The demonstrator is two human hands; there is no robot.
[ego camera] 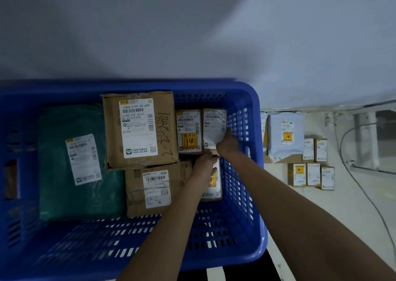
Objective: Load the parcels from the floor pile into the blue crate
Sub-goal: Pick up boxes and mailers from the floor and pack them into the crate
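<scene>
The blue crate (244, 252) fills the lower left of the head view. Inside lie a green mailer bag (55, 173), a large cardboard box (167, 130), a second cardboard box (137, 203) and three small boxes at the right end. My right hand (227, 144) grips the small box (214, 124) beside the crate's right wall. My left hand (203, 169) rests on the near small box (214, 186), fingers curled over its top edge. Another small box (189, 130) stands between the large box and the gripped one.
On the floor right of the crate lies the parcel pile: a white mailer bag (285, 134) on a flat cardboard box and several small boxes (310, 173). A grey cable (364, 190) runs across the floor. A pale wall stands behind the crate.
</scene>
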